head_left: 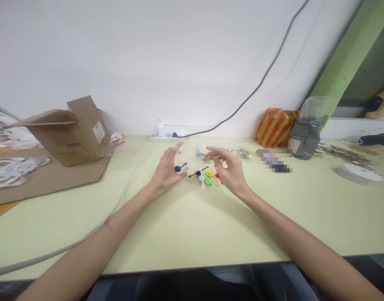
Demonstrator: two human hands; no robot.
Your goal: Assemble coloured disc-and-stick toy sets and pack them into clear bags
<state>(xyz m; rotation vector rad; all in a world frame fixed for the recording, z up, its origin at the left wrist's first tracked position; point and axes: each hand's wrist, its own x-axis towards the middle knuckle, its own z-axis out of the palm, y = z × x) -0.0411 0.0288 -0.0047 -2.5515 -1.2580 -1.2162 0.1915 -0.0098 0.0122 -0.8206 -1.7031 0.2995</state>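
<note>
My left hand point(167, 170) is at the middle of the table, thumb and fingers spread apart. A blue arrow-shaped plastic spinner point(178, 169) shows in the gap between its thumb and fingers, and nothing looks gripped. Opposite it, my right hand point(230, 170) has bent fingers with the thumb apart from them. Between the hands lies a loose cluster of spinners: a black one point(198, 173), a white one point(202, 178), a green one point(208, 181), a yellow one point(210, 173) and a red one point(217, 176) beside my right thumb. Behind them is a blurred clear patch with small coloured parts point(199, 154).
More small coloured pieces point(246, 154) lie behind my right hand. An open cardboard box point(66, 138) stands left, a white power strip point(163, 137) at the wall. A grey cable point(116, 205) crosses the left side; a striped bag point(273, 127) and white spool point(359, 173) sit right.
</note>
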